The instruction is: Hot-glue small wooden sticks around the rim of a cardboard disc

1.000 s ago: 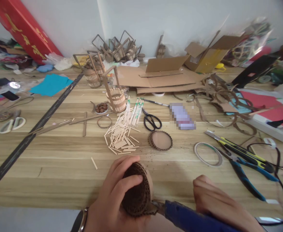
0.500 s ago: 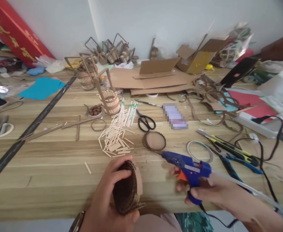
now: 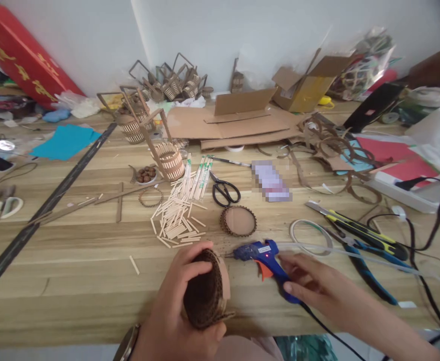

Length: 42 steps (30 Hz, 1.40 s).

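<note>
My left hand [image 3: 182, 296] is wrapped round a small cup of dark corrugated cardboard [image 3: 201, 291], tipped with its opening toward the left. A lighter cardboard strip [image 3: 224, 281] runs along the cup's rim side, and a loose end sticks out low down. My right hand [image 3: 310, 281] loosely holds the handle of a blue glue gun [image 3: 257, 250] with an orange trigger and a lit red light. The gun lies low over the table, its nozzle pointing left, close to the cup. Beyond the gun is a shallow round cardboard piece with a ridged rim [image 3: 238, 221].
Short wooden sticks [image 3: 177, 220] lie heaped near black-handled scissors [image 3: 225, 193]. A slatted bucket with a tall handle [image 3: 170, 160] stands behind them. To the right are a tape roll [image 3: 293, 230], pliers [image 3: 366, 271], a utility knife [image 3: 370, 233] and a black cable [image 3: 411, 255].
The glue gun has moved left and lower, toward the cup, and my right hand's grip has loosened, with fingers off the trigger. My left hand and the cup have shifted slightly right.
</note>
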### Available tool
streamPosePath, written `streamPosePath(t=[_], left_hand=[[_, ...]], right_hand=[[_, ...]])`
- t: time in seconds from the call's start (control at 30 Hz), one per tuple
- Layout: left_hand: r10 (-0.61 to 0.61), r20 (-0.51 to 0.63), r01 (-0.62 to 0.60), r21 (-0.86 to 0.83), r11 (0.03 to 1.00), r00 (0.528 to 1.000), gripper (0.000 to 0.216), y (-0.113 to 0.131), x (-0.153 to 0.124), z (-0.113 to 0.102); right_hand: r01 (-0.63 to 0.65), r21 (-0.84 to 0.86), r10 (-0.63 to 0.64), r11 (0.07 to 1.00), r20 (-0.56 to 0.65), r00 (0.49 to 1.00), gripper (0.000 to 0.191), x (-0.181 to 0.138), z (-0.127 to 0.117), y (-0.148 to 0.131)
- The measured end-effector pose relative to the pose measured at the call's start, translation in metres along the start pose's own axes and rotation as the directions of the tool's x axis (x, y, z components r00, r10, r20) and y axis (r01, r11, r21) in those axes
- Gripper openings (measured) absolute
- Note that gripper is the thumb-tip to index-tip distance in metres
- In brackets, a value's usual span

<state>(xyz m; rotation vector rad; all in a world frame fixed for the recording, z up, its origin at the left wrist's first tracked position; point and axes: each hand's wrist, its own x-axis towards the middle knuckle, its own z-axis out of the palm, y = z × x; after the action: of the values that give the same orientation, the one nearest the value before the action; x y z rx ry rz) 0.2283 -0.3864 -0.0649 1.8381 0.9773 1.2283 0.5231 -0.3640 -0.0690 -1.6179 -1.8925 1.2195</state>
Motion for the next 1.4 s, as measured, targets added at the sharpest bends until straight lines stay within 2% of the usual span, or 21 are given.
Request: streamPosePath(t=[0.07,0.1,0.17,0.2,0.27,0.33,0.43,0.53,0.67,0.73,0.8,0.9,0.97,1.03,1.1,1.17,1.23,1.3,1.4], left_hand=[[0.017,0.003,-0.017,0.026,1.000,1.000,0.060,0.001,0.002,0.001],[0.024,0.009,-0.025,0.046,0.999,1.000,0.062,0.001,0.003,0.001],[0.036,0.033,-0.039,0.085,0.996,0.999,0.064,0.001,0.004,0.001],[0.041,0.045,-0.045,0.097,0.994,0.998,0.064,0.001,0.004,0.001],[0.060,0.064,-0.067,0.111,0.992,0.996,0.064,0.001,0.004,0.000],[0.082,0.060,-0.089,0.123,0.988,0.995,0.063,0.003,0.004,0.001],[0.117,0.046,-0.123,0.163,0.979,0.992,0.062,0.007,0.006,0.002],[0.148,0.041,-0.153,0.198,0.968,0.988,0.061,0.011,0.008,0.003],[0.142,0.014,-0.143,0.192,0.971,0.990,0.061,0.014,0.010,0.005],[0.114,0.005,-0.113,0.153,0.982,0.993,0.062,0.013,0.009,0.006],[0.063,-0.004,-0.063,0.083,0.995,0.998,0.061,0.011,0.007,0.006],[-0.091,0.031,0.094,-0.122,0.988,0.995,0.058,0.005,0.004,0.008],[-0.225,0.102,0.246,-0.311,0.918,0.969,0.055,0.002,0.004,0.011],[-0.335,0.172,0.376,-0.480,0.792,0.926,0.052,-0.001,0.004,0.016],[-0.408,0.206,0.442,-0.616,0.652,0.889,0.048,-0.002,0.005,0.020],[-0.464,0.214,0.459,-0.722,0.517,0.860,0.050,-0.001,0.007,0.023],[-0.525,0.233,0.471,-0.795,0.382,0.819,0.051,0.000,0.011,0.024],[-0.581,0.283,0.494,-0.836,0.242,0.763,0.048,0.003,0.015,0.022],[-0.669,0.327,0.516,-0.850,0.100,0.668,0.040,0.005,0.021,0.019]], right_hand=[[0.099,-0.274,-0.164,0.957,-0.226,0.960,0.036,-0.005,0.000,-0.016],[0.149,-0.337,-0.248,0.930,-0.272,0.930,0.029,-0.008,0.002,-0.027],[0.266,-0.309,-0.336,0.913,-0.198,0.921,0.011,-0.015,0.011,-0.052],[0.316,-0.264,-0.368,0.911,-0.179,0.913,0.009,-0.017,0.017,-0.064],[0.386,-0.190,-0.419,0.903,-0.182,0.890,0.020,-0.018,0.032,-0.082],[0.385,-0.145,-0.409,0.912,-0.229,0.883,0.023,-0.016,0.045,-0.092],[0.319,-0.084,-0.329,0.944,-0.259,0.908,0.021,-0.010,0.055,-0.097],[0.254,-0.012,-0.249,0.967,-0.238,0.939,0.020,-0.006,0.056,-0.097],[0.236,0.148,-0.213,0.960,-0.156,0.965,0.020,-0.003,0.056,-0.093],[0.223,0.215,-0.196,0.951,-0.143,0.970,0.019,0.000,0.058,-0.091],[0.224,0.231,-0.183,0.947,-0.183,0.966,0.019,0.003,0.059,-0.091],[0.299,0.181,-0.248,0.937,-0.259,0.934,0.027,0.011,0.058,-0.098],[0.364,0.149,-0.318,0.920,-0.261,0.911,0.020,0.015,0.056,-0.105],[0.395,0.137,-0.357,0.908,-0.239,0.903,0.010,0.019,0.054,-0.112],[0.398,0.125,-0.368,0.909,-0.211,0.906,0.010,0.022,0.052,-0.115],[0.406,0.108,-0.386,0.907,-0.169,0.907,0.015,0.022,0.050,-0.115],[0.414,0.104,-0.404,0.904,-0.106,0.909,0.032,0.022,0.050,-0.111],[0.392,0.103,-0.390,0.914,-0.039,0.920,0.060,0.020,0.054,-0.105],[0.363,0.022,-0.362,0.931,-0.052,0.931,0.091,0.019,0.067,-0.095]])
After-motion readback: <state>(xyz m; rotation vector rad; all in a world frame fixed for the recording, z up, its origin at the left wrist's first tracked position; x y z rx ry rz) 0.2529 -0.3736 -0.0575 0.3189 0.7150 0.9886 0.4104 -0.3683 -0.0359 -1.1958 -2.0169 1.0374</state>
